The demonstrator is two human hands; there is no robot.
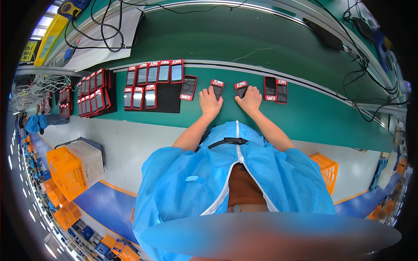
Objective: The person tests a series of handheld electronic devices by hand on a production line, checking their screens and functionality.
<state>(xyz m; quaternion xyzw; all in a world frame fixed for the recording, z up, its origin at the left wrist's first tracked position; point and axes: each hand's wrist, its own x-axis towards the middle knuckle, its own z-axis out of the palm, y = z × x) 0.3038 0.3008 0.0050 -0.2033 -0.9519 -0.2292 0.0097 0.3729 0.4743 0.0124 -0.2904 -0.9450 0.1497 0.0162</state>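
Left hand [210, 102] flat on green bench, fingertips resting on red-cased phone [217, 88], not clenched. Right hand [250, 100] likewise on second phone [241, 88]. Both phones directly ahead of hands, long axes pointing away, tilted slightly toward each other.

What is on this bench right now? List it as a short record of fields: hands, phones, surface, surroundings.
left hand: resting on a red phone
right hand: resting on a second red phone
loose phones: one left of the hands, two to their right
black mat: with two rows of phones
surface: green bench
behind: conveyor belt
floor side: orange crate
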